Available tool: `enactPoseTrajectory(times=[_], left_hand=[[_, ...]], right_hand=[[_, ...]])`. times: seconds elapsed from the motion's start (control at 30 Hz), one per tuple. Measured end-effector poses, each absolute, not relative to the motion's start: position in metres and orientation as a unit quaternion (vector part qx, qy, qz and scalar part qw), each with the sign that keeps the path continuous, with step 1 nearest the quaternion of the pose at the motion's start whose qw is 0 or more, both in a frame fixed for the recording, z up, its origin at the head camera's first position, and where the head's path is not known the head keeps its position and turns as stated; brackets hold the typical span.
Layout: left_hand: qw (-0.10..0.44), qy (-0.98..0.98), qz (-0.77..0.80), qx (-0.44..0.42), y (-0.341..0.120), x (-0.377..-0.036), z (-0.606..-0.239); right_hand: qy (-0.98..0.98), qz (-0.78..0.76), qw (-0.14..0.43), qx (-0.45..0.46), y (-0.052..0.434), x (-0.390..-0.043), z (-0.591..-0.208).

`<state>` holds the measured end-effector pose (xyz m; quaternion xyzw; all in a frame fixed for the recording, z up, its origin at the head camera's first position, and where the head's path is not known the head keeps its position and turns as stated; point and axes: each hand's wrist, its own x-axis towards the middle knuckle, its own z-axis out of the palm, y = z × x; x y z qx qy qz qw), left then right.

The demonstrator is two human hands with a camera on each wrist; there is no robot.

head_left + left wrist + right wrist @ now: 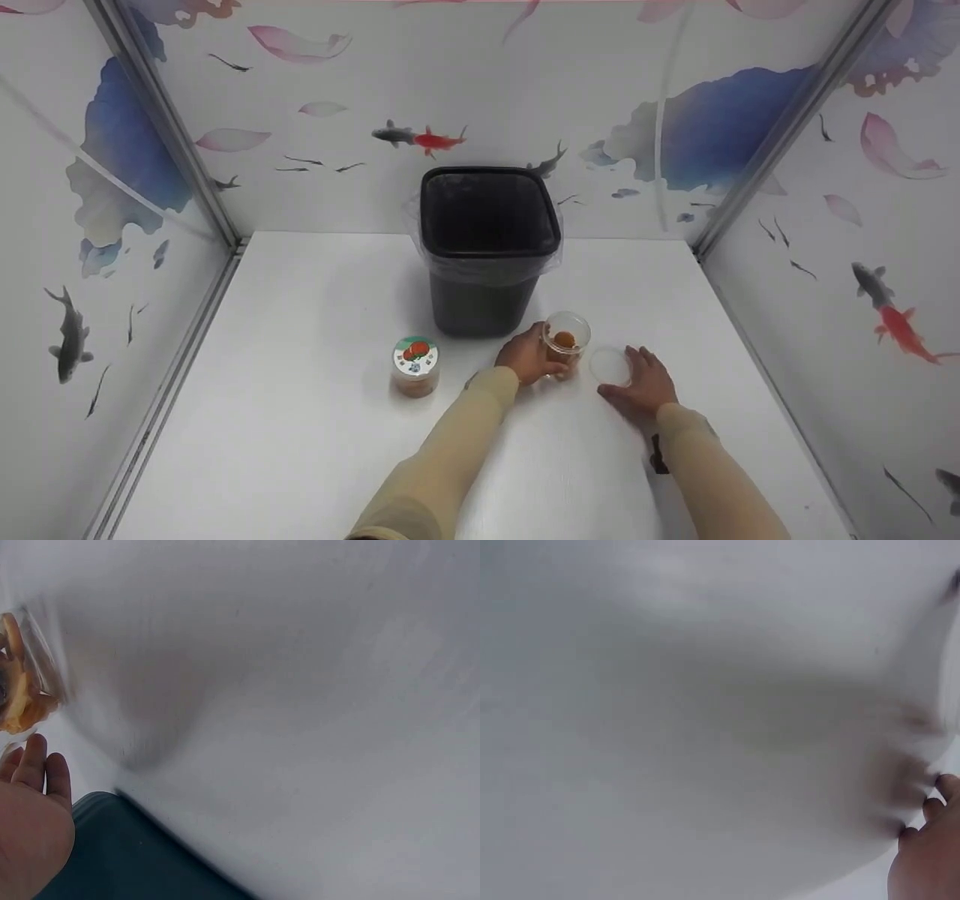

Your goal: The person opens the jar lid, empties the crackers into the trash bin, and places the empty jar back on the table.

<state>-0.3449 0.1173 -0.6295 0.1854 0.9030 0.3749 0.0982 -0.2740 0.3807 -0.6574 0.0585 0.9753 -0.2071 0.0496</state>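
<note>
A clear, open-topped jar (567,351) with orange-brown pieces inside stands in front of the bin, tilted or upright I cannot tell. My left hand (527,355) grips it from the left side, fingers behind and thumb in front. The left wrist view catches the jar's contents (26,701) at its left edge, above the left hand (34,817). To the right, my right hand (646,381) holds a clear round lid (610,367) by its rim, low over the table. Only part of the right hand (930,855) shows in the right wrist view.
Behind the hands stands a black bin (484,300) lined with a clear bag. A second jar (415,367), with a printed tomato-like picture on its lid, is on the white table (300,420) to the left. Patterned panels (525,90) enclose the table's back and sides.
</note>
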Motion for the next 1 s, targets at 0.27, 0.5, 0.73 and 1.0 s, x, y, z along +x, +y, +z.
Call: enactPoseTrajectory(times=[0.27, 0.5, 0.73, 1.0], left_hand=[[0.097, 0.903, 0.373, 0.193, 0.117, -0.346, -0.633], [0.100, 0.902, 0.374, 0.192, 0.116, -0.346, -0.631], [0.115, 0.895, 0.389, 0.186, 0.115, -0.345, -0.630], [0.107, 0.893, 0.394, 0.188, 0.116, -0.348, -0.632]], right_hand=[[0.958, -0.278, 0.038, 0.059, 0.405, -0.282, -0.644], [0.950, -0.308, -0.002, 0.057, 0.399, -0.308, -0.599], [0.944, -0.329, -0.034, 0.003, 0.358, -0.342, -0.546], [0.928, -0.362, -0.055, -0.069, 0.308, -0.369, -0.501]])
